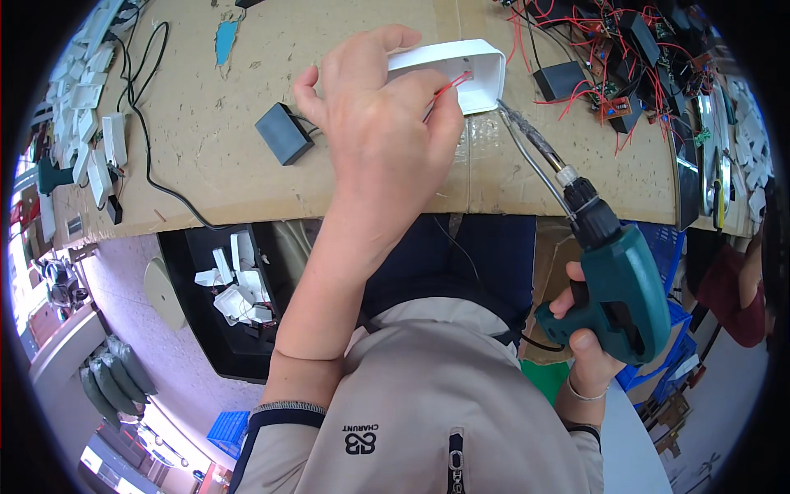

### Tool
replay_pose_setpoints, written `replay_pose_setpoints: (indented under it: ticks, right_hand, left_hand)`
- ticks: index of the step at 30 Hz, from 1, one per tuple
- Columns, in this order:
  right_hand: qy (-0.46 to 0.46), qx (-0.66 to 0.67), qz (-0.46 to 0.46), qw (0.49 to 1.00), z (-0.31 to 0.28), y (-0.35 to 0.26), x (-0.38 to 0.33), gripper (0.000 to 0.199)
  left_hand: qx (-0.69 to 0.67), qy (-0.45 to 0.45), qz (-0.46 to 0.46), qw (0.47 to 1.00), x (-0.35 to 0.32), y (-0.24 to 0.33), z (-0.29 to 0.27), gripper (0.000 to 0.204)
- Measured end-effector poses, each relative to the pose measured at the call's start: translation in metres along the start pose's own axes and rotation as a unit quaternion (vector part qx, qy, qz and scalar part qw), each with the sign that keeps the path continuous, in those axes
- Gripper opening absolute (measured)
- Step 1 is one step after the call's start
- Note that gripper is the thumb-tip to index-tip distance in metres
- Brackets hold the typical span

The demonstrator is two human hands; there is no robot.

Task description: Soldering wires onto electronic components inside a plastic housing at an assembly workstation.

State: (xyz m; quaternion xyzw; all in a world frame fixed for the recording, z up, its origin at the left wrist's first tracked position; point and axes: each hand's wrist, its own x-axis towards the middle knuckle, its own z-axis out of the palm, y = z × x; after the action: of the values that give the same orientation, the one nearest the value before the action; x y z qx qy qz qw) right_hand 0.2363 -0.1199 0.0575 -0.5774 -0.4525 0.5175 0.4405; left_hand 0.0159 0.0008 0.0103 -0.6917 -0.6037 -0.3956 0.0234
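Above the cardboard-covered bench, my left hand (383,115) is closed, its thumb and forefinger pinching thin red wires (455,83). The wires reach into an open white plastic case (485,78), and my other fingers lie along the case's far left side. My right hand (586,346) grips a green soldering gun (629,280) by its handle, a finger at the trigger. Its dark tip points up and left, close to the case's near right corner; whether they touch I cannot tell. A black box-shaped part (284,134) with a dark lead lies left of my left hand.
At the back right is a tangle of black boxes, circuit boards and red wires (621,70). White cases (82,115) pile up at the left edge, near a black cable (152,169). Below the bench, a black tray (193,309) holds white parts. Another person's sleeve (732,300) shows at right.
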Motion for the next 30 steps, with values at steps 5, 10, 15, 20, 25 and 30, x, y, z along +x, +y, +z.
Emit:
replay_pose_setpoints:
  ticks: [5, 10, 15, 20, 25, 30]
  right_hand:
    - [0.012, 0.026, -0.040, 0.999, -0.009, 0.000, -0.003, 0.073]
    - [0.021, 0.051, -0.085, 0.995, -0.015, -0.003, 0.002, 0.072]
    - [0.018, 0.051, -0.055, 0.997, -0.014, -0.004, 0.002, 0.071]
    - [0.016, 0.037, -0.027, 0.999, -0.010, -0.003, 0.004, 0.070]
    - [-0.011, 0.023, 0.000, 1.000, -0.012, 0.000, 0.011, 0.071]
    - [-0.015, -0.006, 0.021, 1.000, -0.008, -0.003, 0.014, 0.072]
  left_hand:
    - [-0.202, -0.053, -0.074, 0.975, -0.001, 0.013, -0.022, 0.008]
    - [-0.080, -0.064, -0.028, 0.994, 0.001, 0.015, -0.021, 0.010]
    - [-0.186, -0.162, -0.103, 0.964, 0.025, 0.003, -0.022, 0.010]
    - [-0.116, -0.116, -0.067, 0.984, 0.022, 0.001, -0.008, 0.010]
    - [0.044, -0.034, -0.003, 0.998, 0.012, 0.004, 0.004, 0.009]
    - [0.052, -0.031, -0.009, 0.998, 0.014, 0.010, 0.008, 0.008]
